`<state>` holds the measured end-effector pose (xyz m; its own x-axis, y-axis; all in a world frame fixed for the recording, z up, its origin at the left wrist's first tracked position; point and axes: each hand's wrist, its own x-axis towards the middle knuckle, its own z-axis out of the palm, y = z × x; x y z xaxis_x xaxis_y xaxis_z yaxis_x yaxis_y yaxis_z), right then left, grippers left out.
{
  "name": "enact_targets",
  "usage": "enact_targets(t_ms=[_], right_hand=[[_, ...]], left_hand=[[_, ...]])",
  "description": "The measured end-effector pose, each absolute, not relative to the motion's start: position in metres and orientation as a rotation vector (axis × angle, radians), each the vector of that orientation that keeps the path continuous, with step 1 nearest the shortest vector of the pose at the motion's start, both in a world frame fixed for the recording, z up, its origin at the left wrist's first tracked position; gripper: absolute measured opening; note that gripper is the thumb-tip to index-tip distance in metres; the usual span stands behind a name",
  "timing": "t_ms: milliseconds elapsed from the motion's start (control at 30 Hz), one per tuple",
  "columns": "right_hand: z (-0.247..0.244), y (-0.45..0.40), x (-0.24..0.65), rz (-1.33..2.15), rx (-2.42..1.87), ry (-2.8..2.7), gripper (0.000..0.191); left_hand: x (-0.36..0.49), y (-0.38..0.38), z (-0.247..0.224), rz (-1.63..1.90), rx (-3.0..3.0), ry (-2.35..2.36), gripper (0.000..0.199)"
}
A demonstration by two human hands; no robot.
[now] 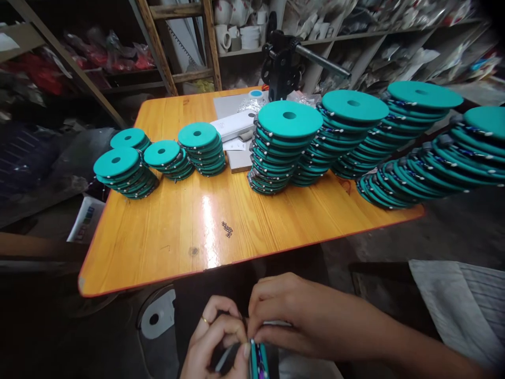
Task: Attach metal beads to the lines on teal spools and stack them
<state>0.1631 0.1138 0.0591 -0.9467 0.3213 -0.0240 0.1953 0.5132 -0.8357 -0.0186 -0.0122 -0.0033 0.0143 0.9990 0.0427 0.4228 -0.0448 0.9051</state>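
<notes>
Left hand (213, 339) and right hand (294, 321) pinch a teal beaded disc (259, 361).

Teal disc stacks (290, 118): eight on wooden table (158, 247), four toward left table edge, four toward right table edge. White box (232, 125): one. Left hand (213, 337) and right hand (300, 318): two. Gold ring (204, 319): one.

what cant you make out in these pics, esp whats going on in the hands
Head view:
The teal disc in the hands: the left hand and right hand cover it, and the bottom edge cuts it off.
Small dark cluster: too small to identify.
Rightmost stack of teal discs: cut off by the right edge.
Bags on the left shelves: dim and blurred.
</notes>
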Motion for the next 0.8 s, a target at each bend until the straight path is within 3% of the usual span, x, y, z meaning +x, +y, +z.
enact_targets(t_ms=[133, 267, 600, 800], right_hand=[[0.055, 0.122, 0.154, 1.268, -0.260, -2.815, 0.009], [0.048, 0.124, 0.148, 1.329, -0.079, -2.769, 0.006], [0.052, 0.123, 0.158, 1.553, -0.262, -2.528, 0.017], [0.056, 0.118, 0.157, 1.344, -0.161, -2.601, 0.012]], left_hand=[[-0.021, -0.017, -0.007, 0.914, 1.484, 1.458, 0.013], [-0.022, -0.021, -0.011, 0.929, 1.323, 1.382, 0.013], [-0.013, -0.017, 0.006, 1.118, 1.333, 1.462, 0.010], [-0.022, -0.012, 0.009, 0.958, 1.432, 1.382, 0.009]])
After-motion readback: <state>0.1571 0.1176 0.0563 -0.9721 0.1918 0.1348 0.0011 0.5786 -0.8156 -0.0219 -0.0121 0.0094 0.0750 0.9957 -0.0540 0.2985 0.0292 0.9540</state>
